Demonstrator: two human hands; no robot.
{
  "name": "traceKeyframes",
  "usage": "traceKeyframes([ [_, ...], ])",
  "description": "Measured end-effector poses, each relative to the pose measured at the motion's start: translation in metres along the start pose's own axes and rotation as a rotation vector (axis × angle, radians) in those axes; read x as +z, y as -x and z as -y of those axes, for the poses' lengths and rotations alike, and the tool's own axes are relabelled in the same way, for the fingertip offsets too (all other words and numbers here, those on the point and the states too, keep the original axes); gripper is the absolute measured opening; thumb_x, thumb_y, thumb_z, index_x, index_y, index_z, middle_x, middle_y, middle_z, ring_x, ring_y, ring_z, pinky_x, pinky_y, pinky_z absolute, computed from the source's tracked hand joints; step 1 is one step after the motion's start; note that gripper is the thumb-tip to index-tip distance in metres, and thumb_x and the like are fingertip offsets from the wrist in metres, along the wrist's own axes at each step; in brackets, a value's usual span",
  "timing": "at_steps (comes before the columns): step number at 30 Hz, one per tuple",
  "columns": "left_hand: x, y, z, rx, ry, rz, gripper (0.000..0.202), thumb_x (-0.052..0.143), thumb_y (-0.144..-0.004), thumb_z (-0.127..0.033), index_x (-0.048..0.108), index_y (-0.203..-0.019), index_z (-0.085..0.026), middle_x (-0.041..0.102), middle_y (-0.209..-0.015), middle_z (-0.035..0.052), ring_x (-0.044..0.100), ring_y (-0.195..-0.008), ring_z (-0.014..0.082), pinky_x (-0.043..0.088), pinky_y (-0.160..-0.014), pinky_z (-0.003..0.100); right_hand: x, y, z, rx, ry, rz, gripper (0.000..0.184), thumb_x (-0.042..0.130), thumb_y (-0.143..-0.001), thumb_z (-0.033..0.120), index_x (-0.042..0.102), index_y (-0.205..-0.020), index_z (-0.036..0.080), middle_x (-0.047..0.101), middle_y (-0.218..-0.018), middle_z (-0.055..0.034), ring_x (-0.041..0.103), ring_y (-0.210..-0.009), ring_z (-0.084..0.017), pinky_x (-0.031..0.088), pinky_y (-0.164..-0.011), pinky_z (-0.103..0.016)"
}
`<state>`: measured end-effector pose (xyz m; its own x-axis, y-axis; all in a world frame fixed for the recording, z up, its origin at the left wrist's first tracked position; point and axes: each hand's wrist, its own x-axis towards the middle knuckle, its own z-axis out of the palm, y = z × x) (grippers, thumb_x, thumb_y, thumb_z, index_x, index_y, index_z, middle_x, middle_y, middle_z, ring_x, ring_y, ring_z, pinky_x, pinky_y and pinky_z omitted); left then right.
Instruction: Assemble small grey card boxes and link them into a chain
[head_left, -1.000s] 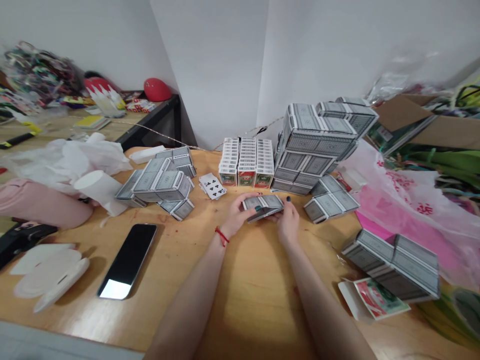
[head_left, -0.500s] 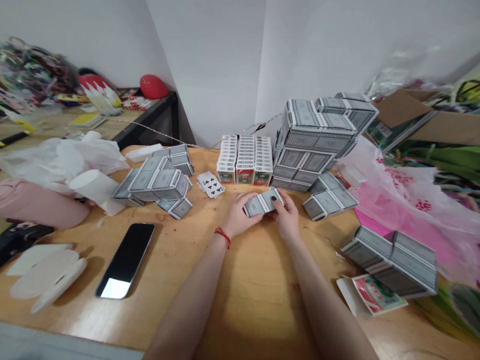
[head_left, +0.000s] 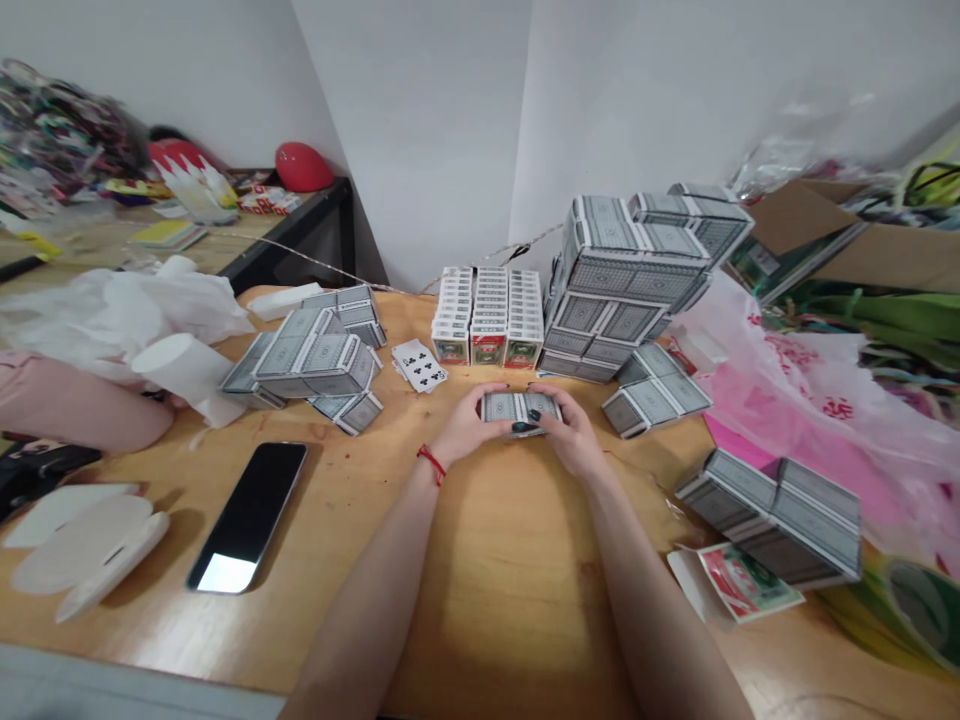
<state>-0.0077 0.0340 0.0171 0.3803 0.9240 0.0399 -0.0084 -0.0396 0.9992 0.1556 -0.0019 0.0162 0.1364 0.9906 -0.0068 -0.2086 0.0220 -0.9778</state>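
Observation:
At the middle of the wooden table, a small grey-and-white block of playing cards (head_left: pixel 501 407) lies level between my hands, its patterned backs facing up. My left hand (head_left: pixel 471 425), with a red string bracelet at the wrist, grips its left end. The right end is held by my right hand (head_left: pixel 571 430), its dark-nailed thumb across the top. Just beyond are three rows of card boxes (head_left: pixel 489 345). Loose playing cards (head_left: pixel 420 367) lie to the left of these, a club card on top. Behind my right hand stands a tall stack of card blocks (head_left: pixel 637 260).
More card blocks (head_left: pixel 315 355) are piled at the left, near a white paper roll (head_left: pixel 180 365). A phone (head_left: pixel 251 515) lies at front left. On the right are another card block (head_left: pixel 776 510), an opened card box (head_left: pixel 750 580), pink plastic bags (head_left: pixel 810 390) and green tape (head_left: pixel 885 610).
The card block has turned from tilted to level. My left hand has shifted slightly left, and the fingers of both hands now reach round its far side.

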Motion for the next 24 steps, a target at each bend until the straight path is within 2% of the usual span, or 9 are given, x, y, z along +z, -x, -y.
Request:
traceKeyframes([
  [3,-0.009,-0.003,0.002,-0.044,0.020,0.009,0.051,0.070,-0.056,-0.024,0.053,-0.104,-0.014,0.056,-0.105,0.0100,0.052,-0.095,0.0214,0.040,-0.085,0.037,-0.001,0.000,-0.001,-0.026,0.078,0.110,0.042,0.066,-0.060,0.029,0.057,-0.100,0.022,0.056,-0.106,-0.0038,0.051,-0.094,-0.019,0.040,-0.082,-0.031],
  [5,-0.013,-0.004,0.003,-0.041,0.026,0.007,0.050,0.069,-0.058,-0.024,0.053,-0.104,-0.014,0.056,-0.105,0.0099,0.052,-0.096,0.0210,0.039,-0.086,0.037,0.000,0.000,-0.001,-0.030,0.125,0.128,0.045,0.066,-0.061,0.030,0.056,-0.103,0.021,0.055,-0.110,-0.0045,0.051,-0.096,-0.019,0.039,-0.084,-0.032],
  [11,-0.020,-0.005,0.001,-0.067,0.105,0.088,0.054,0.068,-0.060,-0.024,0.051,-0.110,-0.014,0.052,-0.116,0.0109,0.050,-0.103,0.0213,0.036,-0.091,0.037,0.000,-0.002,-0.002,-0.028,0.214,0.135,0.046,0.063,-0.064,0.032,0.054,-0.107,0.019,0.055,-0.112,-0.0062,0.053,-0.096,-0.019,0.040,-0.084,-0.032],
  [24,-0.022,-0.005,0.003,-0.064,0.080,0.086,0.055,0.069,-0.059,-0.024,0.051,-0.110,-0.013,0.054,-0.114,0.0109,0.053,-0.099,0.0204,0.040,-0.087,0.035,-0.001,-0.002,-0.006,-0.031,0.279,0.086,0.046,0.066,-0.060,0.035,0.059,-0.101,0.018,0.060,-0.105,-0.0071,0.056,-0.091,-0.020,0.043,-0.081,-0.034],
])
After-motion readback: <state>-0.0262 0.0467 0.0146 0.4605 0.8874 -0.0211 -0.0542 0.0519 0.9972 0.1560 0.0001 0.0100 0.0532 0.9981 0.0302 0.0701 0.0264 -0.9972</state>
